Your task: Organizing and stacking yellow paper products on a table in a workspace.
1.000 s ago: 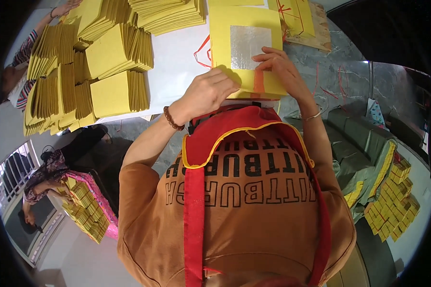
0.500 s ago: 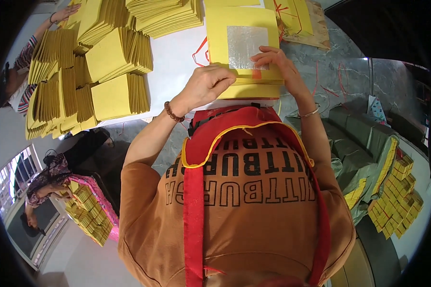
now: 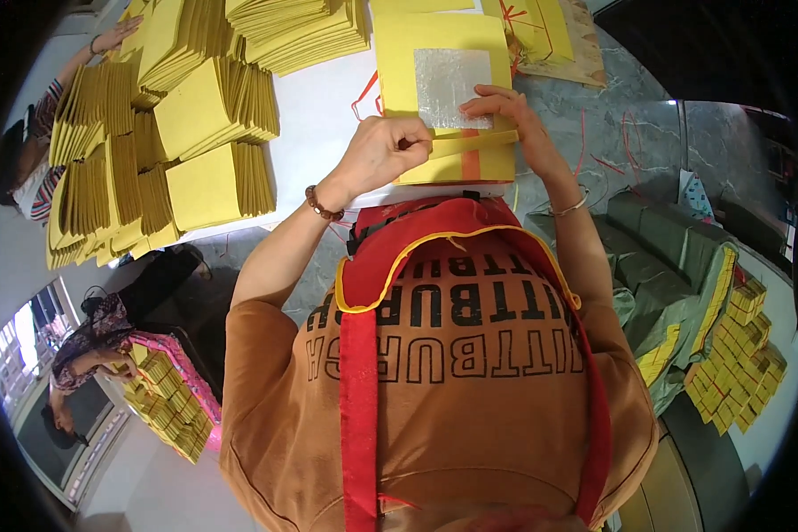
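Observation:
A stack of yellow paper sheets (image 3: 395,71) with a silver foil square (image 3: 452,80) on top lies in front of me at the table's near edge. My left hand (image 3: 383,152) is closed, its thumb and fingers pinching the near edge of the top yellow sheet. That edge stands up as a narrow raised strip (image 3: 472,142), and an orange-red band (image 3: 471,165) shows beneath it. At the strip's other end is my right hand (image 3: 525,124), fingers stretched toward the foil and resting on or just above it. Its thumb is hidden.
Piles of folded yellow paper (image 3: 215,111) fill the left of the white table (image 3: 319,115). A red string (image 3: 363,96) lies beside the stack. A tied yellow bundle (image 3: 541,31) sits beyond, right. A co-worker's hand (image 3: 120,35) touches the far-left piles; another person (image 3: 93,346) handles yellow bundles lower left.
The near edge of the top sheet has lifted and turned up away from me, uncovering more of the orange-red band. My left hand has turned slightly with it; the right hand has barely moved.

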A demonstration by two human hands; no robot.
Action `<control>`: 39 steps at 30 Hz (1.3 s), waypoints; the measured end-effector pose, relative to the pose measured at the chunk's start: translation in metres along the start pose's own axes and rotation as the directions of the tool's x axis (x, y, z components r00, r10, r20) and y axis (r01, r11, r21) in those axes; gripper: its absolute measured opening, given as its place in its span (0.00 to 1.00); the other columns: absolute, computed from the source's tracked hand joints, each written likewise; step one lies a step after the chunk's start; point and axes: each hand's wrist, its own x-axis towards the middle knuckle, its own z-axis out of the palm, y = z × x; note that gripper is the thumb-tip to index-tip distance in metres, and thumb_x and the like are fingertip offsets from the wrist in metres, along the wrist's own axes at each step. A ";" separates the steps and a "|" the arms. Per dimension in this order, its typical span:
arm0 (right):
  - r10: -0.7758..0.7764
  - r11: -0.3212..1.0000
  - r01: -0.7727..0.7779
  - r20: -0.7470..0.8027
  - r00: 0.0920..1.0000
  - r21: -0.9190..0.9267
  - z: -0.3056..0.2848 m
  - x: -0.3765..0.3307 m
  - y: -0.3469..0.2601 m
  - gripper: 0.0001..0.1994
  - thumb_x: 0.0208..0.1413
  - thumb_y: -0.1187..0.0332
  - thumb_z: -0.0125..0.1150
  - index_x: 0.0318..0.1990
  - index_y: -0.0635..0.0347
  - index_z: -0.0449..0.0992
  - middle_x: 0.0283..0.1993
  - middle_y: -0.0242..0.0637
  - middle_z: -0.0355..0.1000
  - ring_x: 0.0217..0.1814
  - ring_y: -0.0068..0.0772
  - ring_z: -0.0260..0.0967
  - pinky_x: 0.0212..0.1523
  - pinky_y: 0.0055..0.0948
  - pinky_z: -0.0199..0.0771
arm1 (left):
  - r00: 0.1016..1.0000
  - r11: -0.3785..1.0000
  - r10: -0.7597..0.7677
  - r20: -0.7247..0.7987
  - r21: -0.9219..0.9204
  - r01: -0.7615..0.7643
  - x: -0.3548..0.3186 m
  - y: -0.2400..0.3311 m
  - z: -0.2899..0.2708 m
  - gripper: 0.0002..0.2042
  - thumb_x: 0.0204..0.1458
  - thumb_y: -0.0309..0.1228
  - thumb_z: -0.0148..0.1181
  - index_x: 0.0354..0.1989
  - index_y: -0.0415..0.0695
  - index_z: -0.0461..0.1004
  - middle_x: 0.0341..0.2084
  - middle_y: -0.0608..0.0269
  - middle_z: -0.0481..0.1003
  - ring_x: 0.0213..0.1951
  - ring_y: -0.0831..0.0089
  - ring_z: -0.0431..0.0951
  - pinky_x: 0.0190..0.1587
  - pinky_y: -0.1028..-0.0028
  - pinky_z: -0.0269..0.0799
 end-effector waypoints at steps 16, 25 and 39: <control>0.254 0.898 -0.246 0.028 0.967 0.365 -0.006 -0.009 0.000 0.14 0.51 0.73 0.56 0.46 0.60 0.73 0.59 0.34 0.63 0.64 0.34 0.54 0.62 0.35 0.54 | 0.925 0.889 0.377 0.050 0.261 -0.376 -0.007 -0.004 -0.029 0.24 0.44 0.41 0.65 0.51 0.49 0.71 0.50 0.60 0.70 0.49 0.63 0.67 0.50 0.66 0.63; -0.310 0.725 0.285 0.072 0.948 -0.628 -0.020 -0.008 -0.022 0.14 0.47 0.69 0.59 0.45 0.50 0.75 0.52 0.28 0.70 0.63 0.38 0.57 0.63 0.41 0.51 | 0.784 0.491 0.620 0.026 0.767 -0.413 -0.005 -0.020 -0.024 0.21 0.43 0.31 0.54 0.51 0.55 0.72 0.52 0.63 0.69 0.50 0.62 0.67 0.51 0.66 0.62; 0.460 0.870 -0.466 -0.077 0.885 -0.160 -0.001 -0.019 -0.041 0.16 0.51 0.64 0.58 0.48 0.57 0.72 0.41 0.38 0.74 0.40 0.34 0.73 0.41 0.33 0.68 | 0.954 0.985 -0.160 -0.253 0.020 0.171 -0.008 -0.009 -0.005 0.13 0.56 0.36 0.52 0.36 0.37 0.74 0.17 0.53 0.73 0.21 0.58 0.73 0.25 0.67 0.67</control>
